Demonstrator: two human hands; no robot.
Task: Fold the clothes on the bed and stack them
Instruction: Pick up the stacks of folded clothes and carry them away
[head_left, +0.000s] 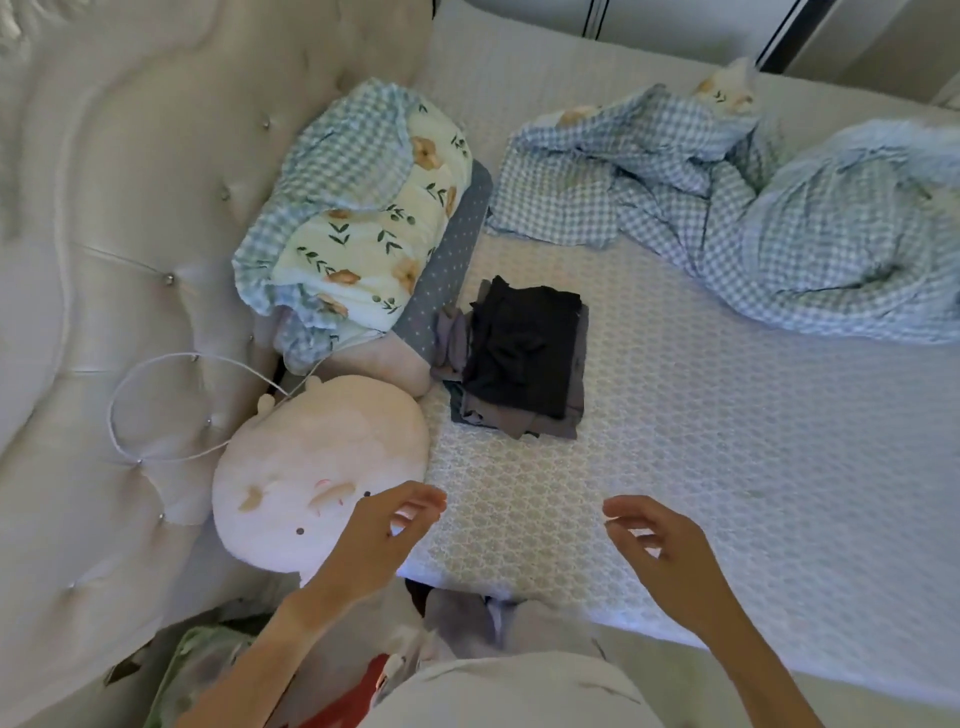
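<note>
Dark stack (522, 358) folded on the bed (727, 441).
Both hands, left (384, 535) and right (660, 545), hover half-open and empty; folding looks nearly done.

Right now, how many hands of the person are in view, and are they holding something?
2. The left hand hovers by the pink plush pillow; the right hand hovers over the bare white mattress cover. Both are open and empty, nearer than the stack of folded clothes.

The bed (727, 441) carries a folded clothes stack (519, 353), checked blanket (779, 223), pillows (363, 223) and plush cushion (322, 467).
</note>
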